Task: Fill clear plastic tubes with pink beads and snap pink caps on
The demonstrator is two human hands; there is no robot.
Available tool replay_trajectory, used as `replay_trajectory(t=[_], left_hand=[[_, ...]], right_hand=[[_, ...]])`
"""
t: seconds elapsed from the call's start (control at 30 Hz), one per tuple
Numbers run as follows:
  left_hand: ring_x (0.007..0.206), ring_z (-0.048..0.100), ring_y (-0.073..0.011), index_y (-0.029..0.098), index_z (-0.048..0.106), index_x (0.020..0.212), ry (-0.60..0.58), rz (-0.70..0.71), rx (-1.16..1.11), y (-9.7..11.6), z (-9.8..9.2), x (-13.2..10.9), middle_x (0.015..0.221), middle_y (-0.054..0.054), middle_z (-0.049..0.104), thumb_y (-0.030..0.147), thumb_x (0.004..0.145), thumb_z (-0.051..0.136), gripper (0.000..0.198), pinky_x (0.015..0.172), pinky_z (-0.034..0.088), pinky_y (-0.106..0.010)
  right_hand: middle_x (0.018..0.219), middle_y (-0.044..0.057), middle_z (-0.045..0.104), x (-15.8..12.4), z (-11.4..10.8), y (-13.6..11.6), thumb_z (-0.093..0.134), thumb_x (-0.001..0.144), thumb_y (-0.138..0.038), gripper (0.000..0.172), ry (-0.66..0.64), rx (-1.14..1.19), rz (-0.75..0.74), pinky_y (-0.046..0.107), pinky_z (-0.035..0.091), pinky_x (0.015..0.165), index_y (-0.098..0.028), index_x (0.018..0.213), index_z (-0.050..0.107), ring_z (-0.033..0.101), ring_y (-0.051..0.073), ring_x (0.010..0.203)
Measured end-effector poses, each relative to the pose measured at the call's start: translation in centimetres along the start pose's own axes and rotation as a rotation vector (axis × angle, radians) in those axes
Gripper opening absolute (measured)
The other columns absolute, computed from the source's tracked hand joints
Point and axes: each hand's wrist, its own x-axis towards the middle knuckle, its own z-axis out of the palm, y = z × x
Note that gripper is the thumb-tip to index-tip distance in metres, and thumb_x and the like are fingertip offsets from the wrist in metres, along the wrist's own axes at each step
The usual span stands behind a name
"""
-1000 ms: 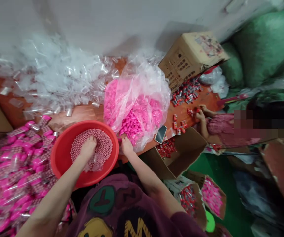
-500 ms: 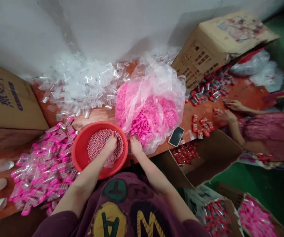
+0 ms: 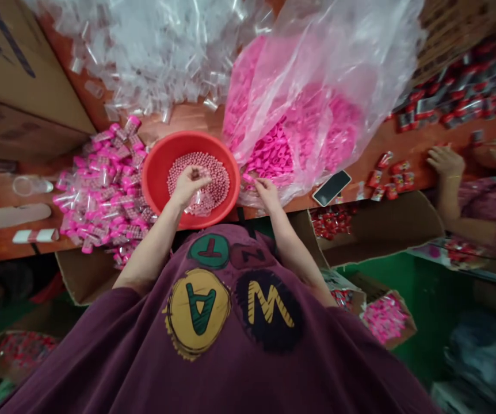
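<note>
Above the pink beads [image 3: 217, 178] in a red basin [image 3: 153, 167], my left hand [image 3: 187, 187] is closed around a small clear plastic tube [image 3: 203, 172], largely hidden by the fingers. More clear plastic pieces [image 3: 199, 202] lie on the beads near the basin's front. My right hand [image 3: 269, 194] is just right of the rim, its thumb and fingers pinching a small pink cap [image 3: 248, 179]. Behind that hand, many pink caps [image 3: 271, 149] spill from the mouth of a large clear plastic bag [image 3: 304, 63].
Filled pink-capped tubes [image 3: 105, 190] are heaped left of the basin, clear empty tubes [image 3: 157, 57] behind it. A phone [image 3: 332, 188] lies at the right table edge, above an open carton [image 3: 386, 230]. Another person's hands [image 3: 446, 161] work farther right among small red packs [image 3: 392, 178].
My left hand has lifted out of the beads and turned. My right hand has come away from the bag's mouth with a pink cap. The view has tilted downward.
</note>
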Motion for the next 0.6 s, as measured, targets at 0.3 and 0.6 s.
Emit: replay_trajectory(t=[0.3,0.6], left_hand=[[0.090,0.075,-0.0151,0.024,0.059,0.120,-0.099,-0.101,-0.378,3.1,1.7,-4.4,0.112,-0.004,0.077,0.031,0.073,0.093,0.058,0.075,0.055,-0.026],[0.093,0.075,-0.0140,0.019,0.076,0.125,-0.120,-0.116,-0.561,4.8,2.3,-6.4,0.117,-0.006,0.082,0.021,0.083,0.090,0.045,0.081,0.056,-0.025]], right_hand=[[0.093,0.000,0.078,-0.9,0.4,-4.8,0.077,0.083,-0.067,0.056,-0.020,0.186,0.008,0.029,0.059,0.064,-0.026,0.120,0.070,0.072,0.016,0.074],[0.120,0.006,0.076,-3.2,5.4,-14.7,0.057,0.111,-0.046,0.033,-0.191,-0.274,-0.704,0.055,0.066,0.109,-0.034,0.135,0.077,0.074,0.024,0.113]])
